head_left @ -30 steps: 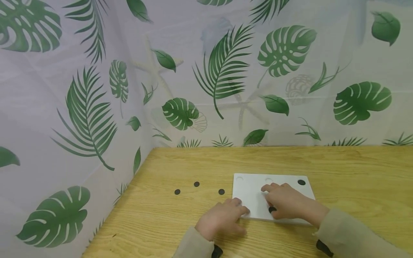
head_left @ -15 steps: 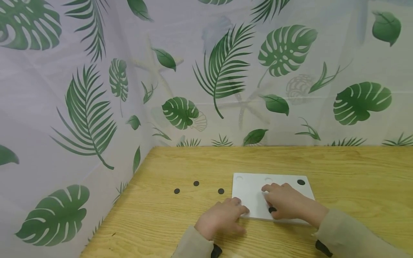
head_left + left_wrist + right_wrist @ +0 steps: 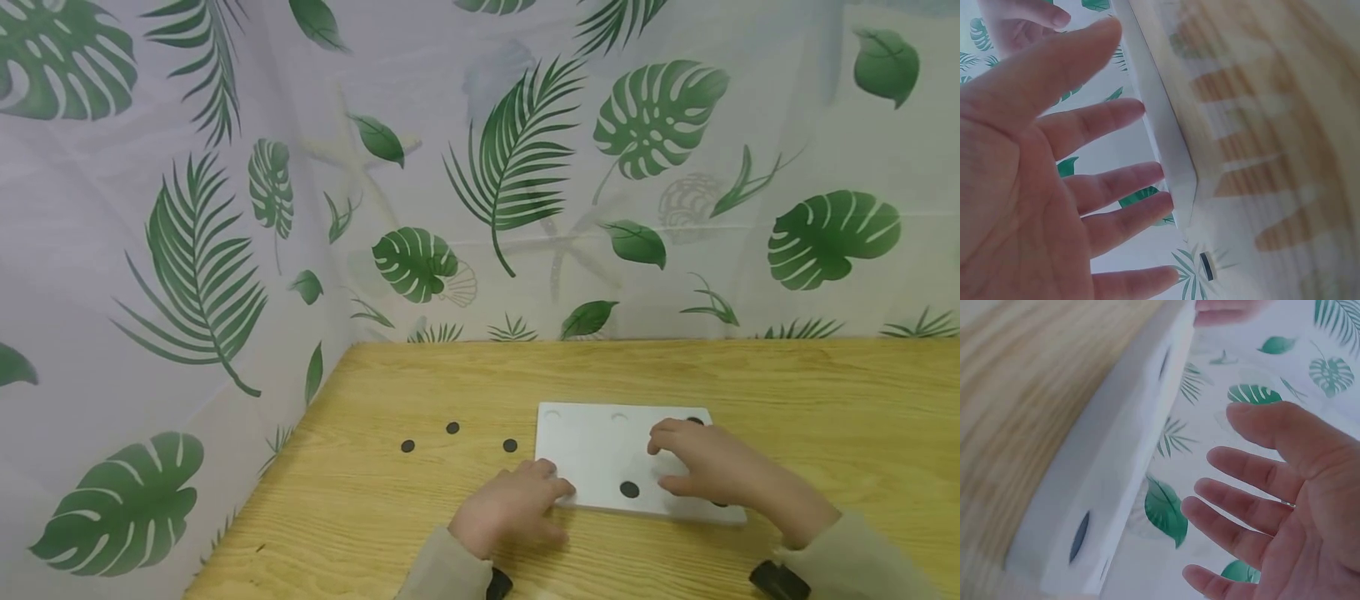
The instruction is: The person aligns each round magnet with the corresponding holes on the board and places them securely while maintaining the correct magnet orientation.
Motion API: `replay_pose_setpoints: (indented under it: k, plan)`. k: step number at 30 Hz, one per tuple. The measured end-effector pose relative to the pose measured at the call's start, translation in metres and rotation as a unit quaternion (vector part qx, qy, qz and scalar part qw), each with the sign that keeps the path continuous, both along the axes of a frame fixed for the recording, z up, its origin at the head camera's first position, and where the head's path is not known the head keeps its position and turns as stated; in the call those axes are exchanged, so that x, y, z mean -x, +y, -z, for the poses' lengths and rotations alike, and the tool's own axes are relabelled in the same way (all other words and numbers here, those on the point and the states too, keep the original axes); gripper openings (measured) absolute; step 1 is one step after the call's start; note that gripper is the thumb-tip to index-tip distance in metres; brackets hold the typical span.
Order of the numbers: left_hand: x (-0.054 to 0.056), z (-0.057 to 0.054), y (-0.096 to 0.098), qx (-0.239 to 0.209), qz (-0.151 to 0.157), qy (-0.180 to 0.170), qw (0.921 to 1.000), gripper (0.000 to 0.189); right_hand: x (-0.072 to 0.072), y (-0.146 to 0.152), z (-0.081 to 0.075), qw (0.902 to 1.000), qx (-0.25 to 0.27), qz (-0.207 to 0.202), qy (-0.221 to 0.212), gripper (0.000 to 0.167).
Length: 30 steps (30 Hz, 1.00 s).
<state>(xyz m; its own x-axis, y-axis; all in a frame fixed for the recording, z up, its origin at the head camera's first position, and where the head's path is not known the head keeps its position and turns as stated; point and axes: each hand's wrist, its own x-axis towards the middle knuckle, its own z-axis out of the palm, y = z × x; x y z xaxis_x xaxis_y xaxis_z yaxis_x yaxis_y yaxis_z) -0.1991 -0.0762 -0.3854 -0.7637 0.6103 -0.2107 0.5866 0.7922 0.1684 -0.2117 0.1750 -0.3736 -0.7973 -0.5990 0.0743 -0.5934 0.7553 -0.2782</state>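
Note:
A white board (image 3: 585,458) with round recesses lies on the table. One black disc (image 3: 629,490) sits at its lower middle; the top-right disc (image 3: 695,422) and lower-right disc (image 3: 720,503) are partly covered by my right hand. That hand (image 3: 720,467) hovers above the board's right half, holding nothing; the right wrist view shows its fingers (image 3: 1235,519) spread and apart from the board. My left hand (image 3: 513,508) rests its fingertips on the board's left end, fingers (image 3: 1116,184) extended. Recesses at upper left (image 3: 552,414) and upper middle (image 3: 618,417) hold no disc.
Left of the board, three loose black discs (image 3: 453,427) lie on the wooden table (image 3: 337,517). A leaf-printed white cloth (image 3: 480,208) hangs behind the table and along its left side.
My right hand has lifted off the lower-middle disc and moved right, leaving that disc uncovered on the board. The left hand stays at the board's left end.

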Motion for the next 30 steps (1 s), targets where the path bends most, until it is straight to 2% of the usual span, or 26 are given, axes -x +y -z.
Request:
replay_pose_setpoints:
  k: [7, 14, 21, 30]
  plan:
    - [-0.001, 0.001, 0.001, -0.001, -0.001, -0.001, 1.0000, 0.044, -0.008, 0.016, -0.002, 0.9993, 0.021, 0.027, -0.015, 0.036]
    - [-0.002, 0.000, 0.001, -0.005, 0.000, -0.007, 1.0000, 0.046, -0.010, 0.026, 0.003, 0.9992, 0.025, 0.026, -0.018, 0.035]
    - [-0.002, 0.000, 0.002, -0.005, 0.004, -0.010, 0.9999, 0.046, -0.014, 0.036, 0.007, 0.9994, 0.021, 0.029, 0.002, 0.035]
    - [0.000, 0.000, 0.001, -0.005, -0.001, -0.015, 0.9999, 0.047, -0.014, 0.040, 0.013, 0.9982, 0.022, 0.035, -0.044, 0.036]
